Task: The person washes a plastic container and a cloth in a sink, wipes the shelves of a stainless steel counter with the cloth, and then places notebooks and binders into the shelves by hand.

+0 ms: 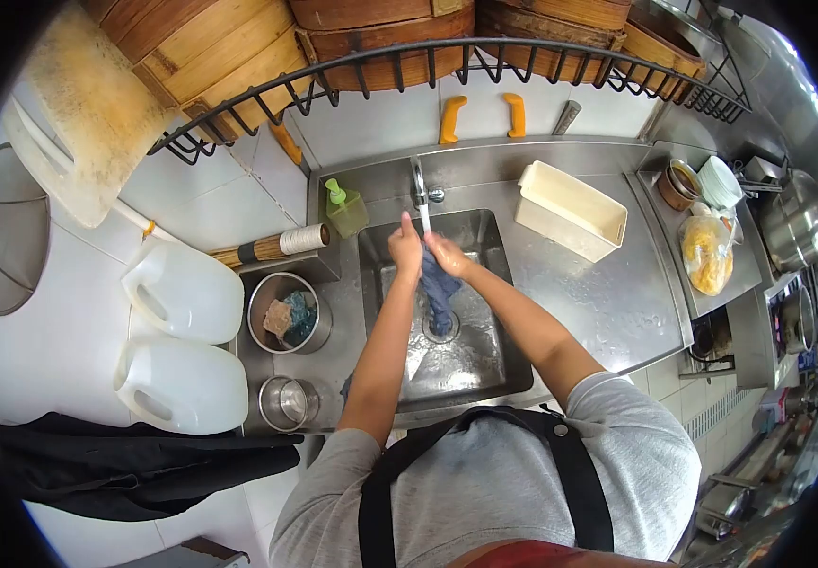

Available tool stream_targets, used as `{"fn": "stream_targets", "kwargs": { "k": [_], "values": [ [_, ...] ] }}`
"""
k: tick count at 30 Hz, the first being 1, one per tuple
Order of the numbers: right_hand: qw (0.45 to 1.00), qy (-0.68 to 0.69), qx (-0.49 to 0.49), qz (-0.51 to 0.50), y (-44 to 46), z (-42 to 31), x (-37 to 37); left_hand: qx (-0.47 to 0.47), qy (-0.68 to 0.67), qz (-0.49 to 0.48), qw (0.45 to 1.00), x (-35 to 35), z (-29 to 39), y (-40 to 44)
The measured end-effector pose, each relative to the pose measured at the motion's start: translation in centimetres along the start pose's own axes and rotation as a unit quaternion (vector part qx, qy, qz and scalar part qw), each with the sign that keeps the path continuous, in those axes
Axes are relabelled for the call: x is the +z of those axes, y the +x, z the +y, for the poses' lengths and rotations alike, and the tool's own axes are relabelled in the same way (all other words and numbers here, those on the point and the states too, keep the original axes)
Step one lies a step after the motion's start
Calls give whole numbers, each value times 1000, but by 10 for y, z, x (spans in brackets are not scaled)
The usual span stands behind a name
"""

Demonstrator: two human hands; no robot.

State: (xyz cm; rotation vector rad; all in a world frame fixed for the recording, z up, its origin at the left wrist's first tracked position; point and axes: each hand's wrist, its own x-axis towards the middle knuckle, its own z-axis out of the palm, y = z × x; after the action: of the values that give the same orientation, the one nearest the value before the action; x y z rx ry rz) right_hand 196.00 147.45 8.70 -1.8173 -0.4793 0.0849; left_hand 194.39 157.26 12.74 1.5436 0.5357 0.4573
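A wet blue cloth (pixel 440 292) hangs from between my two hands over the steel sink (pixel 510 322), its lower end close to the drain. My left hand (pixel 406 251) is closed at the cloth's upper end, thumb pointing up; its inner fingers are partly hidden. On the other side, my right hand (pixel 446 257) is closed on the top of the cloth. Just above both hands is the metal tap (pixel 418 180), with a pale stream of water running down between them.
A cream plastic bin (pixel 571 213) stands right of the sink. Left are a green soap bottle (pixel 344 208), a brush (pixel 272 248), a steel pot (pixel 255 317) with scrubbers, a small steel cup (pixel 286 404) and two white jugs (pixel 191 289). Overhead hangs a black wire rack (pixel 361 71).
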Motion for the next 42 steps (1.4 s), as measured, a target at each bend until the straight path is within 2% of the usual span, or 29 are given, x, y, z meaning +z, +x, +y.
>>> {"fn": "stream_targets", "kwargs": {
  "k": [1,2,3,4,5,6,7,9,10,11,12,13,14,16,17,19,20,21,23,25,26,29,31,32,33,35,37,39,42],
  "values": [
    [993,3,-61,-97,-6,4,0,-3,-1,2,1000,-1,-1,2],
    [970,-88,57,-217,-6,-12,-11,13,-3,-9,1000,-3,-1,8],
    [970,-89,57,-219,-7,-28,-18,29,-4,-19,999,-9,-3,12],
    [965,-192,-8,-180,-10,-70,-29,28,-20,-97,995,-17,-4,12],
    [943,-291,-74,-140,-11,-91,-36,26,-21,-96,995,-22,-19,15],
    [921,-300,-245,-53,-7,-85,-37,45,18,-167,985,-26,-51,21],
    [921,-299,-242,-54,-10,-86,-36,65,59,-239,967,-30,-81,26],
    [918,-148,-322,178,-6,-95,-38,92,99,-309,941,-35,-82,20],
    [898,-67,-342,269,0,-104,-33,-83,-84,-324,939,-39,-58,3],
    [897,-69,-344,268,0,-103,-25,-256,-262,-318,874,-39,-44,-8],
    [949,41,-247,193,-5,-95,-12,-305,-282,-269,869,-37,-45,-6],
    [972,152,-139,112,-12,-83,5,-229,-361,-288,857,-29,-15,-20],
    [971,19,-202,125,-11,-62,26,-174,-459,-431,757,-20,-53,7],
    [958,-72,-247,123,-14,-78,30,-130,-526,-430,722,-12,-97,25],
    [974,-100,-165,121,-6,-76,26,-129,-527,-429,722,-9,-78,14],
    [982,-154,8,112,3,-70,18,-202,-343,-163,903,-8,-32,-17],
    [969,-174,-23,172,9,-66,9,-235,-269,-126,925,-8,-7,-28],
    [968,-162,52,183,12,-51,2,-229,-270,-126,927,-6,-12,-24],
    [973,-59,59,213,6,-54,4,-235,-182,-114,948,-11,-10,-27],
    [954,-31,-32,297,2,-58,32,-212,-235,-119,941,-2,-14,-30],
    [981,-3,40,191,-2,-73,35,-184,-301,-166,921,-4,-28,-26],
    [974,-139,-30,177,13,-75,22,-122,-425,-257,859,-10,-52,-24],
    [986,-141,14,83,28,-65,-3,-11,-136,-250,959,-21,-59,-41],
    [992,-117,44,29,28,-69,-10,17,84,-337,937,-38,-60,-39],
    [992,-115,45,29,26,-73,-9,16,86,-337,937,-46,-65,-35],
    [992,-106,63,-32,20,-75,-10,13,393,-333,857,-48,-103,-27],
    [997,-73,12,-17,24,-46,4,43,351,-263,898,-36,-90,-14],
    [986,-48,145,69,24,-35,12,8,363,-183,914,-26,-36,-11],
    [987,26,131,88,17,-21,9,-24,301,-184,935,-17,-15,7]
  ]
}}
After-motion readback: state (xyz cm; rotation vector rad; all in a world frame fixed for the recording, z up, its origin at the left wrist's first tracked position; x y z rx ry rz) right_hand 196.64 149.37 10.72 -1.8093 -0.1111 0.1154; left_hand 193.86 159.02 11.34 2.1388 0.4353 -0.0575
